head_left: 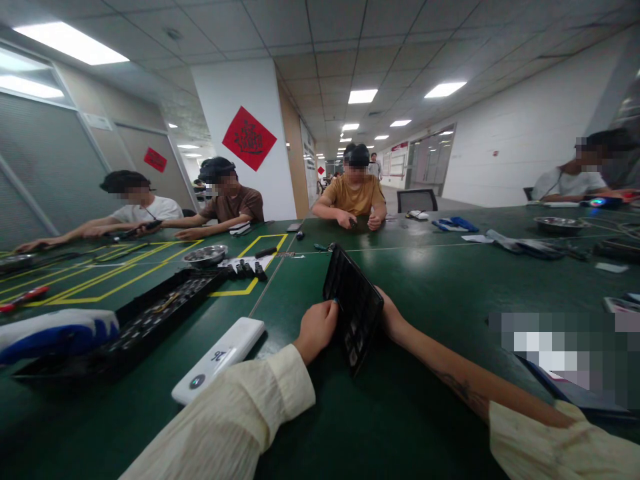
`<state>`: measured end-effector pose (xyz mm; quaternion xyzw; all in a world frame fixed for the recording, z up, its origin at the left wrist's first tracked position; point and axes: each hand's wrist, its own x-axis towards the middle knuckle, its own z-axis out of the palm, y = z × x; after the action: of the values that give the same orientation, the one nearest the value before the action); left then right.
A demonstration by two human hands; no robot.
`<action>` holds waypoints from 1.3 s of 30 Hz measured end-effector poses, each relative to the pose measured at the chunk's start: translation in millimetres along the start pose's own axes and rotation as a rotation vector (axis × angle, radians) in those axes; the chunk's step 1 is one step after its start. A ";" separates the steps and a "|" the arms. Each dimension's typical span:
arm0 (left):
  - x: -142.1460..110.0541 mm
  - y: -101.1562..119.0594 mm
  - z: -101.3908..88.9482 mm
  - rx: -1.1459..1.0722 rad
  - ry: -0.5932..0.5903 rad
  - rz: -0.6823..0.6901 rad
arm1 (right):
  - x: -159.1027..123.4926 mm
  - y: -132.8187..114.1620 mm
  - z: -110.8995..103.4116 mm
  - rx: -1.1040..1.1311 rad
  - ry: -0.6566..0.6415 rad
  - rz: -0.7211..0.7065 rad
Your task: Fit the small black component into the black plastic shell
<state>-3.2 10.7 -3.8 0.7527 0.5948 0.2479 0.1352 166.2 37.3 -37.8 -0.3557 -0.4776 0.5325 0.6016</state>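
While the black case [357, 293] stands steeply tilted over the green worktop [450, 280], the right hand [391, 319] holds it by its right edge, fingers hidden behind. Meanwhile the left hand [320, 323] is curled, thumb at the compartmented face near its left edge; cannot tell whether it pinches anything small. Judgement: best done with the right grip firm and the left pressing lightly, so nothing rocks; a flatter lean would suit anything loose inside.

Surface: dark green, glossy, seamed. Left of the case, a white power bank [230, 343]; farther left of it, a long black tray [186, 301] of small parts. Beyond the case, leftward: steel bowl [205, 249], yellow tape [235, 291].

Room: person opposite [357, 200], past the case, mustard shirt; white pillar [210, 87] with red paper [249, 138], behind and left of the case.
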 end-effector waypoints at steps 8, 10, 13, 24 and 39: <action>-1.6 2.5 -3.1 -0.033 0.003 -0.018 | 0.1 2.4 -2.8 -0.009 -0.020 -0.004; -2.1 2.5 -3.3 -0.047 0.011 -0.033 | -0.6 1.5 -1.9 0.009 -0.027 0.013; -2.2 2.6 -3.2 -0.052 0.013 -0.035 | -1.7 -0.1 -0.5 0.019 -0.031 0.020; 1.1 -1.6 0.4 -0.154 0.026 -0.008 | -10.6 -11.5 1.2 0.005 -0.118 0.072; 0.3 -0.3 -3.2 -0.271 0.016 -0.024 | -18.8 -18.0 -0.4 -0.172 -0.189 -0.023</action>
<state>-5.1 10.8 -1.3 0.7185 0.5658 0.3302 0.2337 172.5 15.6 -24.7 -0.3489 -0.5802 0.5137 0.5271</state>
